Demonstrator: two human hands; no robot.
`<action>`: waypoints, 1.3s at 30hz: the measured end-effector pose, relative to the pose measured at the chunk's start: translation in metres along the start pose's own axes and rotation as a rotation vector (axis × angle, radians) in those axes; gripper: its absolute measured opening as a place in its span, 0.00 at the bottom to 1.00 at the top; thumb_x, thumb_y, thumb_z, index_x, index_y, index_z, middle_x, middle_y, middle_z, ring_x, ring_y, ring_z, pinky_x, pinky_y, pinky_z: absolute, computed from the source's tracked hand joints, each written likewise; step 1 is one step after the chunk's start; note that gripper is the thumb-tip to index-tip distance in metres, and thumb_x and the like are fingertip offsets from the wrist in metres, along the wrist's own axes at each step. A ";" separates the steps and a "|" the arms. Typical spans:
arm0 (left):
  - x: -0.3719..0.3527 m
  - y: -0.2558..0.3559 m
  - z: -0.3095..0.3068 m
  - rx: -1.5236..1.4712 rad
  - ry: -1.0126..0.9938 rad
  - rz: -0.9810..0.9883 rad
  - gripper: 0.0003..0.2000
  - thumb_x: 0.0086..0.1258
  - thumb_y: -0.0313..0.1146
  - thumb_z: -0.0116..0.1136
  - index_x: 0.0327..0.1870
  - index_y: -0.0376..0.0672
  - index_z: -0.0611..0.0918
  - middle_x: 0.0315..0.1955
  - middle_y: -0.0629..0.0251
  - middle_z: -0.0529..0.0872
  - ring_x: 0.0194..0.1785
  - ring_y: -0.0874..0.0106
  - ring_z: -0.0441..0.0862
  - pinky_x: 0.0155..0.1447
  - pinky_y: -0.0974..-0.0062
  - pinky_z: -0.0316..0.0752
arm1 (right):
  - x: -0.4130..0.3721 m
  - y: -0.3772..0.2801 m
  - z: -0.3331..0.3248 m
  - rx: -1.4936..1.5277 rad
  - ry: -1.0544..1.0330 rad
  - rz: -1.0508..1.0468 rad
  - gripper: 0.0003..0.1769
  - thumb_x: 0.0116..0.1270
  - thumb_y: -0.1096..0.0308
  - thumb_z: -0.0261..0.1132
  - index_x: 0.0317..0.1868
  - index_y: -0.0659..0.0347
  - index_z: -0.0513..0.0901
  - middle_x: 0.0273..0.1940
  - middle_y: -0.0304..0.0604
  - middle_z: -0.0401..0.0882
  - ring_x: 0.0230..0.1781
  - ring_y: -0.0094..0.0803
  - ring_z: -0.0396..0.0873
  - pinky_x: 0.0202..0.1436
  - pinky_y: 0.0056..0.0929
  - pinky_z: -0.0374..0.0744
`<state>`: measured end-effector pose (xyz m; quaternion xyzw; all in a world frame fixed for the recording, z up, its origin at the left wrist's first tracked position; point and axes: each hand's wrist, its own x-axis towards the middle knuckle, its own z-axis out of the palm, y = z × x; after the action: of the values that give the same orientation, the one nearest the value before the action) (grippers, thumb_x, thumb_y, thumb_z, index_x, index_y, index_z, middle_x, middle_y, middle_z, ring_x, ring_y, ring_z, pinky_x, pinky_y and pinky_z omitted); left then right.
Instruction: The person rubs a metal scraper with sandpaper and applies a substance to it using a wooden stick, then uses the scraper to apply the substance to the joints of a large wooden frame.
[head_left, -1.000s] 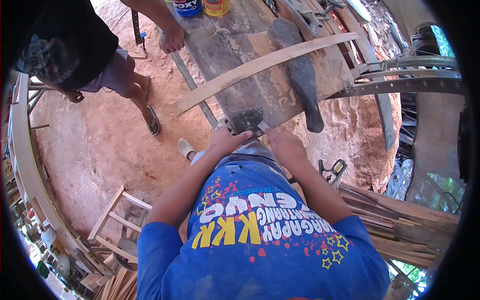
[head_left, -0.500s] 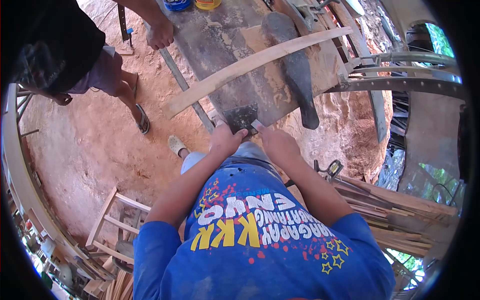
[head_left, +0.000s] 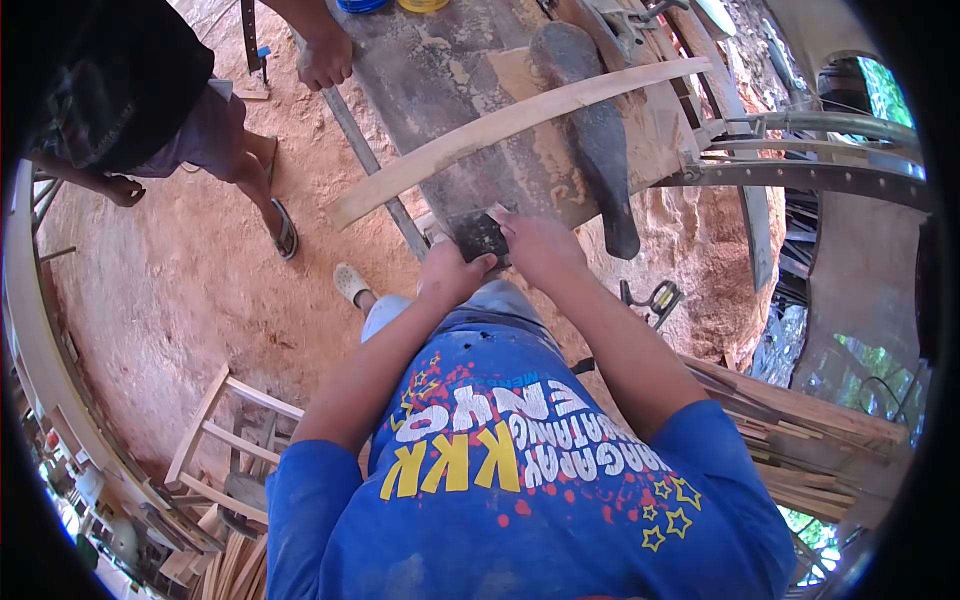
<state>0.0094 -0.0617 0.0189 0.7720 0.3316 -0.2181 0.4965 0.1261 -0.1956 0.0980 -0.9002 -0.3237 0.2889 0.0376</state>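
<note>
My left hand (head_left: 456,270) grips the near edge of a dark, flat, speckled slab (head_left: 468,230), its thumb lying on top. The slab lies at the near end of the workbench (head_left: 440,70). My right hand (head_left: 541,248) is closed around a small flat metal blade (head_left: 496,212), its pale end showing past the fingers over the slab. Most of the blade is hidden by that hand. Beyond both hands, a long curved wooden strip (head_left: 470,143) crosses the bench. A dark club-shaped piece (head_left: 600,165) lies under the strip and sticks out past the bench edge.
At the left stands another person (head_left: 130,100), a hand (head_left: 326,62) by the bench edge. Blue and yellow cans (head_left: 424,4) stand at the far end. A clamp (head_left: 655,298) and stacked wood strips (head_left: 790,440) are at right; a wooden frame (head_left: 205,430) is lower left.
My right hand has slid forward and slightly left over the slab with the blade. My left hand has stayed nearly in place on the slab.
</note>
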 end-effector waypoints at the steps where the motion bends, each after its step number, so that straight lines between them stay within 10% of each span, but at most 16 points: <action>1: 0.004 -0.001 -0.002 -0.002 -0.008 0.002 0.38 0.62 0.57 0.75 0.54 0.23 0.81 0.49 0.36 0.89 0.56 0.43 0.88 0.59 0.53 0.83 | 0.009 -0.003 -0.004 0.028 0.032 -0.006 0.19 0.84 0.55 0.51 0.64 0.45 0.84 0.39 0.57 0.89 0.42 0.58 0.88 0.47 0.57 0.85; 39: -0.001 0.000 -0.007 0.058 0.084 0.016 0.32 0.62 0.56 0.71 0.48 0.29 0.83 0.45 0.41 0.90 0.52 0.45 0.89 0.57 0.51 0.82 | 0.012 -0.039 -0.012 -0.113 -0.129 -0.130 0.20 0.82 0.56 0.52 0.66 0.44 0.83 0.44 0.56 0.89 0.48 0.56 0.88 0.50 0.55 0.84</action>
<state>0.0092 -0.0562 0.0224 0.7972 0.3396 -0.1910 0.4613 0.1187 -0.1563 0.1122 -0.8575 -0.3992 0.3242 -0.0156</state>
